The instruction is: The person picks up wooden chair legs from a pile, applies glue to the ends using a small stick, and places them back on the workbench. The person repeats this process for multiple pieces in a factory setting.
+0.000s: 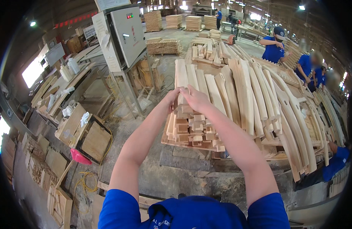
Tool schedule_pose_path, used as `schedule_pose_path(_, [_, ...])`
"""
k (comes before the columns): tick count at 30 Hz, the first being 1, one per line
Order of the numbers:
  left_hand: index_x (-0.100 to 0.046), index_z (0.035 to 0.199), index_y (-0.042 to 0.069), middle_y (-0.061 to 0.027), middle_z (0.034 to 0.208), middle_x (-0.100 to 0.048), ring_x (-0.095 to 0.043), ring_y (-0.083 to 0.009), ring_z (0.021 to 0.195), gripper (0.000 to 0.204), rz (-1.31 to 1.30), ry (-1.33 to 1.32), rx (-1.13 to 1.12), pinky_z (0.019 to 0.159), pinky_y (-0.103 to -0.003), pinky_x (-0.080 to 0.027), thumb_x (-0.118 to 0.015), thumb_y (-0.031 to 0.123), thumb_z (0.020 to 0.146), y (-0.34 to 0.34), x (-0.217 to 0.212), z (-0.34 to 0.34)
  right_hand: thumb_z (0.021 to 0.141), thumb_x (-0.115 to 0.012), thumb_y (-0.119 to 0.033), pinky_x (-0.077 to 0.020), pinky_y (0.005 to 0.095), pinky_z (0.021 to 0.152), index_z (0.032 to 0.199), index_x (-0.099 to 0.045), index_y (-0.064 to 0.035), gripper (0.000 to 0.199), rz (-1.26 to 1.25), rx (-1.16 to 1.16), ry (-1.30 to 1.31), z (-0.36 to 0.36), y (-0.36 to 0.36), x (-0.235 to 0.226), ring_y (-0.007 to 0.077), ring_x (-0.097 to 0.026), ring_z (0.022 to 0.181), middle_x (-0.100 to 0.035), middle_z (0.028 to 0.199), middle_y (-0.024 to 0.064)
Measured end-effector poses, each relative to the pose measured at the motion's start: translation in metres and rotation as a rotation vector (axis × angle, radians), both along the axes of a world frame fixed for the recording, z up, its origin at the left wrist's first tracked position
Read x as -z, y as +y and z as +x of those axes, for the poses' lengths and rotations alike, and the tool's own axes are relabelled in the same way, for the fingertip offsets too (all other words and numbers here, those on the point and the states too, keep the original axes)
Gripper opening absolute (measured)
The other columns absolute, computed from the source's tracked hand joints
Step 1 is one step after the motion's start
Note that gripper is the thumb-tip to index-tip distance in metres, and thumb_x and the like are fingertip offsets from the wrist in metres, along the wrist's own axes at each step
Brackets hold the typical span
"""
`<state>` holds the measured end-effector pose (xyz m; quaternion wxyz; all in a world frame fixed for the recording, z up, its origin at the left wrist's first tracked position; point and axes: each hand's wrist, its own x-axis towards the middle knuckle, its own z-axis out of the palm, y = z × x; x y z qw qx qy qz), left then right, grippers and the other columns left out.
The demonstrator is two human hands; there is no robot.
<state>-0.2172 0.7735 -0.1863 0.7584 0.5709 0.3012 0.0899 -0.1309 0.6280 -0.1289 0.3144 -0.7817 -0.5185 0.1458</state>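
Blue shirt [195, 213], hands [171, 100] [196, 100] on wood [181, 74]

Wearer's two hands [197, 100], one cabinet [127, 40]

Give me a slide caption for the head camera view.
Left hand and right hand close together at stacked pale wooden pieces.

On the door of the grey cabinet [126, 45], upper left of centre in the frame, stands a red lightning-bolt sign [133, 31] with small red marks under it. White lettering [162, 222] runs across the blue shirt [198, 213] at the bottom edge, partly lost in folds. Near the upper left, a pale board [89, 31] bears dark lines too small to read. A light emblem [282, 33] marks the dark cap [279, 31], upper right, its detail unclear.
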Motion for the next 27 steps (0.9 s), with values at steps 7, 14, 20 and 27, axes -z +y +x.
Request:
schedule_pose_path(7, [-0.045, 0.118, 0.019, -0.0071, 0.105, -0.056, -0.056, -0.0157, 0.077, 0.061, 0.221, 0.300, -0.248, 0.063, -0.037, -0.048, -0.065, 0.054, 0.072, 0.002, -0.029, 0.013, 0.084, -0.051, -0.048, -0.0352, 0.0381, 0.101, 0.133, -0.037, 0.0060, 0.074, 0.109, 0.156, 0.050, 0.033, 0.017, 0.028, 0.0370, -0.049, 0.117, -0.052, 0.123, 0.0263])
schedule_pose_path(14, [-0.039, 0.126, 0.021, -0.0058, 0.108, -0.056, -0.058, -0.0183, 0.091, 0.068, 0.037, 0.058, -0.056, 0.076, -0.035, -0.048, -0.067, 0.051, 0.072, -0.026, -0.006, -0.028, 0.074, -0.064, -0.028, -0.0436, 0.0392, 0.091, 0.125, -0.040, 0.0102, 0.068, 0.160, 0.135, 0.161, 0.027, 0.003, 0.046, 0.0367, -0.055, 0.108, -0.055, 0.115, 0.0303])
schedule_pose_path(20, [-0.057, 0.108, 0.003, -0.0085, 0.097, -0.064, -0.063, -0.0213, 0.086, 0.043, -0.141, -0.184, -0.108, 0.081, -0.038, -0.051, -0.054, 0.039, 0.085, -0.012, 0.008, -0.047, 0.075, -0.062, -0.023, -0.0426, 0.0364, 0.090, 0.125, -0.039, 0.0114, 0.065, 0.104, 0.081, 0.428, 0.002, 0.033, 0.028, 0.0325, -0.054, 0.107, -0.053, 0.117, 0.0277])
schedule_pose_path(27, [-0.053, 0.116, 0.002, -0.0138, 0.100, -0.063, -0.062, -0.0269, 0.087, 0.048, -0.284, -0.365, -0.098, 0.079, -0.041, -0.051, -0.048, 0.038, 0.085, -0.015, 0.004, -0.068, 0.073, -0.063, -0.030, -0.0474, 0.0427, 0.086, 0.130, -0.030, 0.0083, 0.076, 0.043, 0.152, -0.007, -0.017, 0.040, 0.042, 0.0407, -0.061, 0.094, -0.060, 0.101, 0.0298])
